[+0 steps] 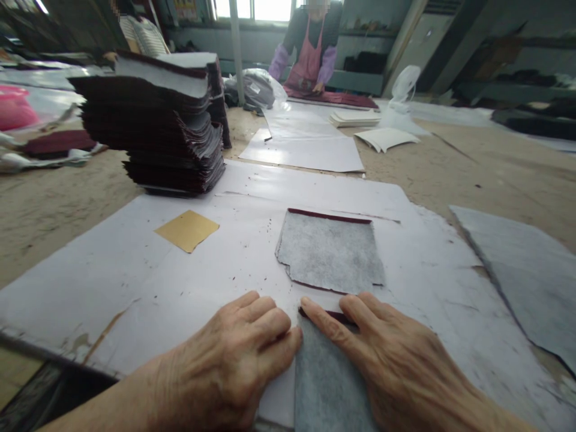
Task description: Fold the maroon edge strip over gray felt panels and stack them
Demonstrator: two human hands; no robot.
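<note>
A grey-backed fabric piece lies on the white sheet close to my body, with a dark red folded strip along its far edge. My left hand is closed, its curled fingers at the piece's left edge near the far corner; its thumb is hidden. My right hand lies over the piece's right part. Its index finger stretches to the left end of the folded strip, and the other fingers rest farther right. Just beyond both hands, a second grey-backed piece lies flat with dark red folded edges.
A tall stack of dark red pieces stands at the back left. A yellow card lies on the white sheet. Another grey-backed sheet sits on the right. Across the table, a person in a red apron handles dark red material.
</note>
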